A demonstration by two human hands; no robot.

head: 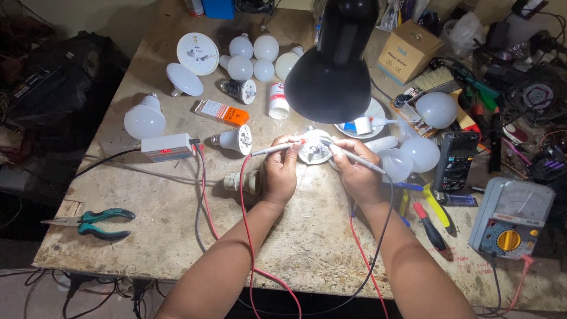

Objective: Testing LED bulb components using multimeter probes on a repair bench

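My left hand grips a white test probe with a red tip and a red lead. My right hand grips a second white probe with a black lead. Both probe tips touch the round circuit plate of an opened bulb lying on the worn table between my hands, directly under a black desk lamp shade.
Several white bulbs and domes lie at the back. A white box with a red display sits left, green-handled pliers near the left edge. An analogue meter, a black multimeter, screwdrivers and a cardboard box crowd the right.
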